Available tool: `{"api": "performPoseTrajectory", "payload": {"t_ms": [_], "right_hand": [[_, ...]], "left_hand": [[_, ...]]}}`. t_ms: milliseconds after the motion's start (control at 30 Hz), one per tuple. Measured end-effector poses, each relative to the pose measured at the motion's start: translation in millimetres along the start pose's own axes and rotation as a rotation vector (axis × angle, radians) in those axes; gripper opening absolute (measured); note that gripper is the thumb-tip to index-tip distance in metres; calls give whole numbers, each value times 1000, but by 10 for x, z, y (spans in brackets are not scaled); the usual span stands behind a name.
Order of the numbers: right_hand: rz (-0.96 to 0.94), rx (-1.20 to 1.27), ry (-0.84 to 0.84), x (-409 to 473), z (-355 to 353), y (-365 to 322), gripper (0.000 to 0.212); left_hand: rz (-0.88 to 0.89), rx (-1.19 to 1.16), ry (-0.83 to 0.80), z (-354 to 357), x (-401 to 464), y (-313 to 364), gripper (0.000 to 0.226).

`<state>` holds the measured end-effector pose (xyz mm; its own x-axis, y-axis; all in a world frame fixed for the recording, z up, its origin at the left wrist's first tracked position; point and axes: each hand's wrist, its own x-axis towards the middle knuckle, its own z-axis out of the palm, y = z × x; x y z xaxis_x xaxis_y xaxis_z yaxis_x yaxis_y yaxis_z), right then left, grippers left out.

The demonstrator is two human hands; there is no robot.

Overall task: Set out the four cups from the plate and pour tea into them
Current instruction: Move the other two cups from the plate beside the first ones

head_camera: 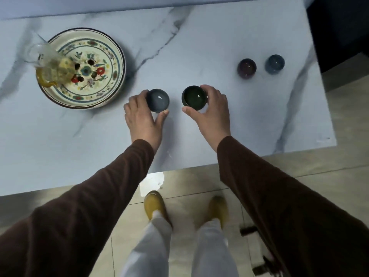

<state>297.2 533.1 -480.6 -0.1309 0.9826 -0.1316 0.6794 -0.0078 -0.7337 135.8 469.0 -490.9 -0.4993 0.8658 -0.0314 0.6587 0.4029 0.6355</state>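
My left hand (142,116) grips a grey-blue cup (158,99) at the middle of the marble table (199,47). Right beside it, my right hand (211,112) holds a dark green cup (193,96). Both cups are upright; whether they touch the table I cannot tell. A purple cup (246,68) and a blue cup (274,64) stand side by side at the right. The flowered plate (111,56) lies at the left with no cups on it. A glass pitcher of yellow tea (51,66) stands at the plate's left rim.
The table's near edge runs just behind my wrists, its right edge past the blue cup. Below are a tiled floor, my yellow shoes (155,204) and a dark stool frame (257,246) at the lower right.
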Motion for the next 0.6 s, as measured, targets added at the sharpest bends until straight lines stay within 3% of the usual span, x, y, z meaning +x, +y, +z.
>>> {"api": "performPoseTrajectory", "payload": {"t_ms": [333, 600], "right_hand": [[30, -3, 6, -46, -1155, 1137, 62], [88, -53, 14, 378, -1559, 1602, 63]], "left_hand": [[16, -21, -113, 996, -564, 1054, 60], [54, -21, -188, 1581, -406, 1479, 60]]}}
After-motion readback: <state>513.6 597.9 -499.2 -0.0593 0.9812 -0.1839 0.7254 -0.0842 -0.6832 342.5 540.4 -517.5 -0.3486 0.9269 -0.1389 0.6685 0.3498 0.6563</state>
